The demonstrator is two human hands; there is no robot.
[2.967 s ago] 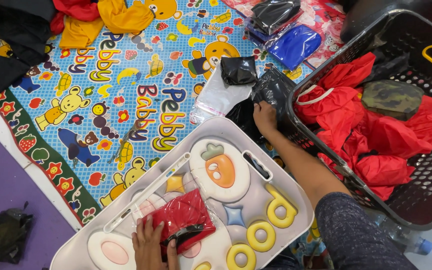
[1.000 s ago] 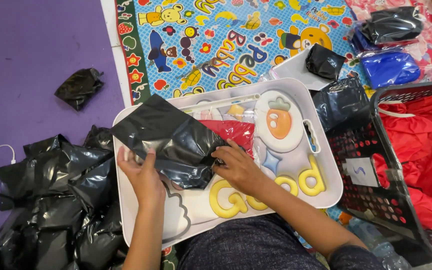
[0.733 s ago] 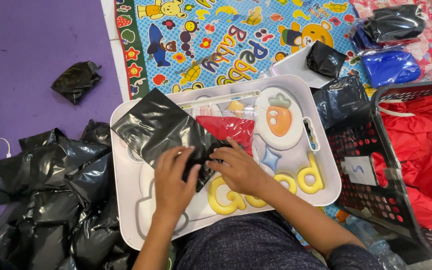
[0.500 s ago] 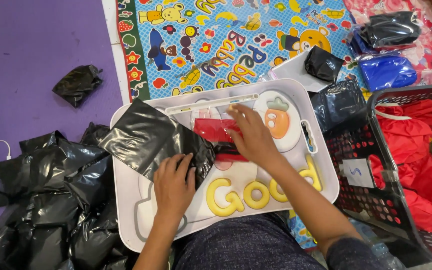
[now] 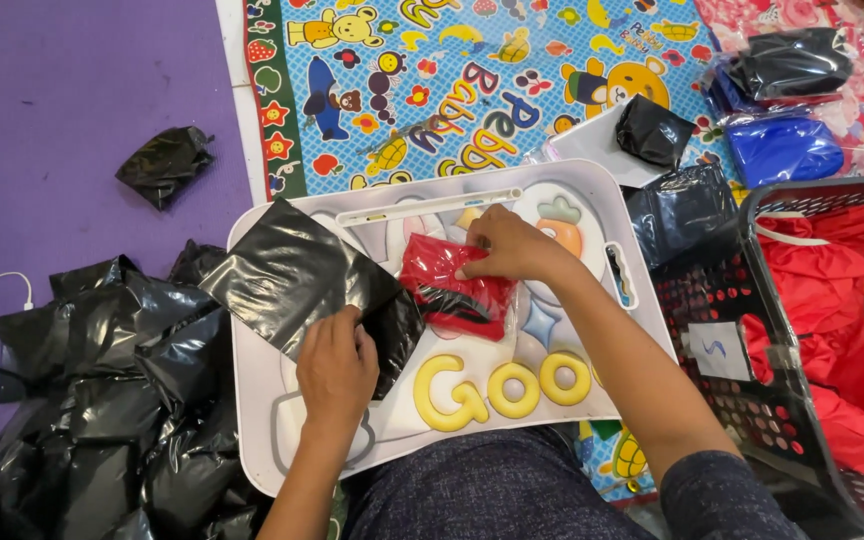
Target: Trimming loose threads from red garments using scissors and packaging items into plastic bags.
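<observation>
A white lap tray (image 5: 592,385) with cartoon shapes and yellow letters rests over my legs. My left hand (image 5: 336,366) presses down on the near corner of a flat black plastic bag (image 5: 297,275) lying on the tray's left side. My right hand (image 5: 512,247) grips the top edge of a folded red cloth item in clear wrap (image 5: 449,288) at the tray's middle, just right of the bag's opening.
A heap of black plastic bags (image 5: 92,400) lies on the purple mat at left, with one loose bag (image 5: 164,164) farther away. A dark basket (image 5: 832,330) of red cloth stands at right. Packed bags, black (image 5: 654,130) and blue (image 5: 784,148), lie on the patterned mat.
The black bag was laid flat on the tray's left. My left hand moved onto its near corner, and my right hand reached up to take the red item.
</observation>
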